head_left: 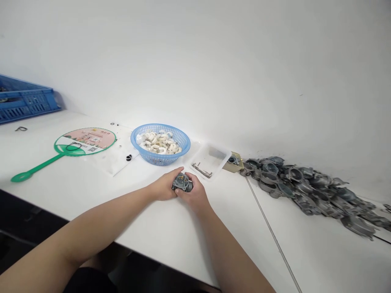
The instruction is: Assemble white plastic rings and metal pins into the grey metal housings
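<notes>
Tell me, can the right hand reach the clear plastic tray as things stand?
Probably yes: the right hand sits just short of the clear plastic tray, with nothing between them, though it is clasping a carburetor.

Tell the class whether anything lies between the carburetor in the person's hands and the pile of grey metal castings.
Between the carburetor and the pile, a thin straight rod or cable lies across the white table, near the pile's edge. The clear plastic tray sits beside that path, not on it.
</notes>
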{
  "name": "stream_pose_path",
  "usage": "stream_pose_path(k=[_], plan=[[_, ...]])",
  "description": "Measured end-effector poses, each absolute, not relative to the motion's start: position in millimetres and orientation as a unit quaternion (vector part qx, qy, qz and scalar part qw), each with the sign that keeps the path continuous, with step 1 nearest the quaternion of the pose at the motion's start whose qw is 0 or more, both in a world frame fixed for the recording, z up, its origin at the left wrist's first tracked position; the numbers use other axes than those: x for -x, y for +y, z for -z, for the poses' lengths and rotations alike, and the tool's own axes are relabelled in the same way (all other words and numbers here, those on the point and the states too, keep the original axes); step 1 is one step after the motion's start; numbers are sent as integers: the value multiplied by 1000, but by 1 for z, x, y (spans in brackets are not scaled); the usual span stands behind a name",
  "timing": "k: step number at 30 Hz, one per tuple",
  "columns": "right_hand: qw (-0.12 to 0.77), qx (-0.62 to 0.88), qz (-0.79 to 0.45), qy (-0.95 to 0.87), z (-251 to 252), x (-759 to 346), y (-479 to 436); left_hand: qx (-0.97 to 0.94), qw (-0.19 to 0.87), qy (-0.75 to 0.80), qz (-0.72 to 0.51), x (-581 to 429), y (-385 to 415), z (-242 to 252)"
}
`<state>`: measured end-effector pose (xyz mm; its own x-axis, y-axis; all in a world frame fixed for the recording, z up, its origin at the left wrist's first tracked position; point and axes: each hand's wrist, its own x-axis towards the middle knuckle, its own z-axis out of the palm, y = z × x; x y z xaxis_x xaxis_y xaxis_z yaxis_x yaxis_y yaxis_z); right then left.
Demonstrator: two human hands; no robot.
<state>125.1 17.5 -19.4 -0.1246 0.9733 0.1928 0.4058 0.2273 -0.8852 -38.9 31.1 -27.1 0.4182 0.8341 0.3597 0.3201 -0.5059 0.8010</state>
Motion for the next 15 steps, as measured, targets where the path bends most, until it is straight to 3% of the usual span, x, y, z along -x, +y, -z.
stream_pose_path(k=[11, 15], plan=[[390, 533, -329, -675, 10, -125, 13, -778, 345, 374, -369, 63, 23, 3], [389, 539, -342, -664, 13, -127, 14, -670, 379, 398, -500, 93, 28, -29]])
